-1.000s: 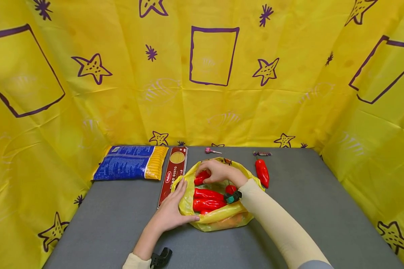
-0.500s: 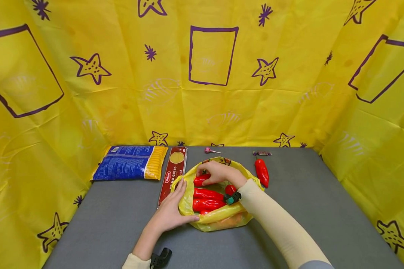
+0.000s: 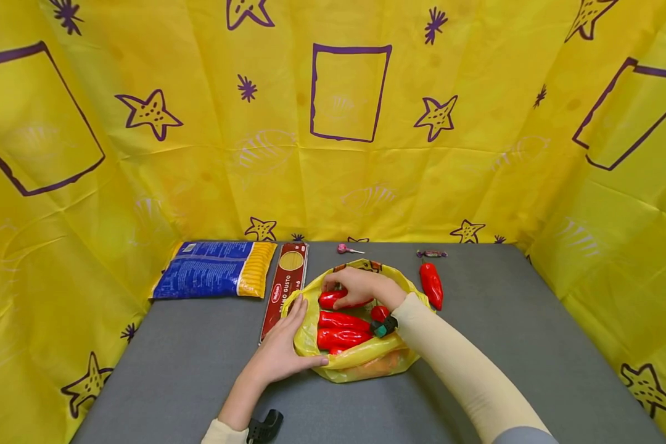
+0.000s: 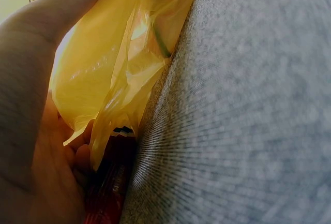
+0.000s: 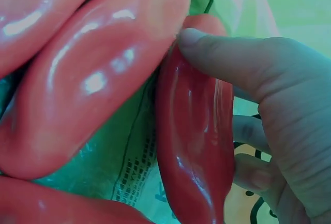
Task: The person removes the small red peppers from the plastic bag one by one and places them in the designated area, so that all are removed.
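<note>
A yellow plastic bag (image 3: 366,364) lies open on the grey table (image 3: 505,345) and holds several red peppers (image 3: 341,330). My right hand (image 3: 352,285) reaches into the bag and grips one red pepper (image 5: 196,146) between thumb and fingers, at the bag's far side. My left hand (image 3: 283,351) holds the bag's left rim (image 4: 108,79), thumb along the front edge. One more red pepper (image 3: 431,285) lies on the table just right of the bag.
A blue and yellow pasta packet (image 3: 213,269) and a dark red spaghetti box (image 3: 285,287) lie left of the bag. A pink lollipop (image 3: 346,249) and a wrapped candy (image 3: 431,253) sit near the back edge. Yellow patterned cloth walls surround the table.
My right hand has lowered the gripped pepper slightly deeper into the bag. The left hand has stayed on the bag's rim.
</note>
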### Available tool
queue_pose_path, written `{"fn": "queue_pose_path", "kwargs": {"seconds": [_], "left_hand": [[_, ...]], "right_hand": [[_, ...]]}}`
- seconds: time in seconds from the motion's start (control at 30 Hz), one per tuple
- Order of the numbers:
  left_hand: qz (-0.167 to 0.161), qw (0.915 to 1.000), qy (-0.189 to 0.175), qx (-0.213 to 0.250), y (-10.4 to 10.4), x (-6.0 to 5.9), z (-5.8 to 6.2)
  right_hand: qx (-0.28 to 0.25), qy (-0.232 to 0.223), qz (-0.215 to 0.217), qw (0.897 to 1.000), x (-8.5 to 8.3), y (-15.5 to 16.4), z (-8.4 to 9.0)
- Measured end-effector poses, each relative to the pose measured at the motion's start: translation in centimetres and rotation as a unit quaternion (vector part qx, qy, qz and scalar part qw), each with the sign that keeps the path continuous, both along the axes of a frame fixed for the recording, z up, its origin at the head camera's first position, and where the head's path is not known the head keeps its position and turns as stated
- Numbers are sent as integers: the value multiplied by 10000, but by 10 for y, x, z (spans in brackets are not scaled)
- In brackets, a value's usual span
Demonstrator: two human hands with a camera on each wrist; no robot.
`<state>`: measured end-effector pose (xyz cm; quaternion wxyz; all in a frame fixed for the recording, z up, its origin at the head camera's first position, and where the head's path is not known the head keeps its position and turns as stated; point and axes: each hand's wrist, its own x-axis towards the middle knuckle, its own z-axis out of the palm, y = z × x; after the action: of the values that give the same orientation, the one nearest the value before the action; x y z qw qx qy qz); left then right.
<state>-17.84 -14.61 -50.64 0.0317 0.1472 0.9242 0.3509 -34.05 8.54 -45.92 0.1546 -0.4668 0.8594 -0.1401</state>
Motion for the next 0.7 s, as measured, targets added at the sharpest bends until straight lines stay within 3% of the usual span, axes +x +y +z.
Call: {"fn": "queue_pose_path", "kwargs": {"seconds": [0.4, 0.7], "left_hand": [[95, 9999, -58, -7, 0, 1, -1], [55, 10000, 23, -14, 0, 0, -1]], "right_hand": [[92, 286, 606, 9977, 6, -2, 15], [69, 168, 363, 9992, 13, -4, 29]]}}
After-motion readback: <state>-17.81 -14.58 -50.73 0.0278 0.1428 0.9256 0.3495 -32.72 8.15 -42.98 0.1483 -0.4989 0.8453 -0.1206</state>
